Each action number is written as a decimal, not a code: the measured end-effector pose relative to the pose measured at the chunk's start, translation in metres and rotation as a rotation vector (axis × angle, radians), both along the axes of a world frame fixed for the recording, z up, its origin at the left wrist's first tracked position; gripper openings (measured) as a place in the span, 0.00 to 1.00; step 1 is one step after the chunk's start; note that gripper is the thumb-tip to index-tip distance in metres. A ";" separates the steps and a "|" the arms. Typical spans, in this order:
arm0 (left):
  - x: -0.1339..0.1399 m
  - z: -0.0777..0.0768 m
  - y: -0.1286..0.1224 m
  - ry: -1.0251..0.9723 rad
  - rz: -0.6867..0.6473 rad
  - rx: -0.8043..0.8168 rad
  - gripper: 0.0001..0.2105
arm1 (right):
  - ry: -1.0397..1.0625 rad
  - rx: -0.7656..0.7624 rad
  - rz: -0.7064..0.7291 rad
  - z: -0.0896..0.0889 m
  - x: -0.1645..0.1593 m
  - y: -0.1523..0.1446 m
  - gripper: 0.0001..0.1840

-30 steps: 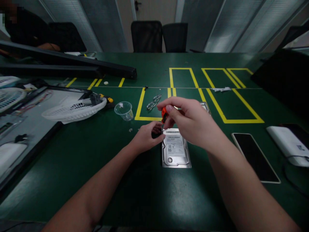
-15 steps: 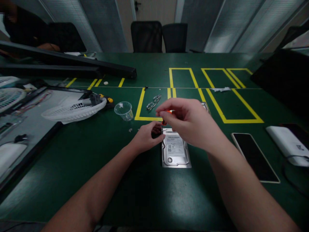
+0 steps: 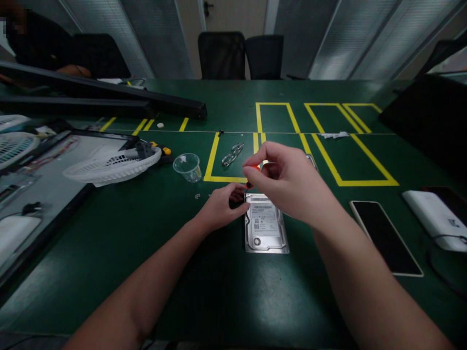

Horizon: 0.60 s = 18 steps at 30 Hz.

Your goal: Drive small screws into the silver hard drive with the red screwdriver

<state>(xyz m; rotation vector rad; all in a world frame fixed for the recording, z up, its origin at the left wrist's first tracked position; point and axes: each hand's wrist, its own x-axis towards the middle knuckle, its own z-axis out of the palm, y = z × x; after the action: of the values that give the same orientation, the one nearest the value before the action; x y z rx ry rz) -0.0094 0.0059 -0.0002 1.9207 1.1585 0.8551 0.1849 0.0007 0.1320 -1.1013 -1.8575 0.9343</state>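
A silver hard drive (image 3: 265,228) with a white label lies flat on the green table. My left hand (image 3: 226,204) grips its upper left edge, the thumb on the rim and the other fingers curled near the corner. Above that corner, my right hand (image 3: 280,180) pinches the orange-red handle of a screwdriver (image 3: 249,184). Its thin dark shaft points down at the drive's upper left corner; the very tip is hard to make out. Several tiny screws (image 3: 197,196) lie left of my left hand, near a clear plastic cup (image 3: 187,168).
Eyeglasses (image 3: 232,154) lie within yellow tape beyond my hands. At right are a phone (image 3: 386,237) and a white power bank (image 3: 436,218) with a cable. White fan grilles (image 3: 113,167), a large panel and black bars (image 3: 109,92) fill the left. A person sits far left.
My right hand has shifted slightly right and its fingers have turned a little on the screwdriver handle. My left hand and the hard drive stay in place.
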 end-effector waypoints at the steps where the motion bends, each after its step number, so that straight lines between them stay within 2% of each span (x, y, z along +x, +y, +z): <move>1: 0.000 0.000 0.000 0.003 0.004 0.003 0.15 | 0.007 0.010 0.016 0.000 0.000 -0.001 0.03; 4: 0.000 0.001 -0.001 0.000 0.006 0.010 0.13 | -0.005 0.034 0.084 0.001 0.000 -0.001 0.02; 8: -0.001 0.001 -0.001 -0.006 -0.012 0.014 0.14 | -0.037 0.031 0.143 0.001 -0.001 0.000 0.08; 13: 0.000 0.001 0.000 -0.015 -0.011 -0.010 0.14 | -0.034 0.036 0.090 -0.001 -0.002 0.003 0.13; 18: 0.000 0.000 0.000 -0.027 -0.018 -0.011 0.16 | -0.020 0.034 0.031 0.001 -0.001 0.002 0.07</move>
<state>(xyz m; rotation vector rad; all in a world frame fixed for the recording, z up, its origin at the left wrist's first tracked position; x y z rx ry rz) -0.0097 0.0057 0.0000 1.9020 1.1262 0.8609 0.1842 0.0031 0.1325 -1.0680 -1.9047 0.9084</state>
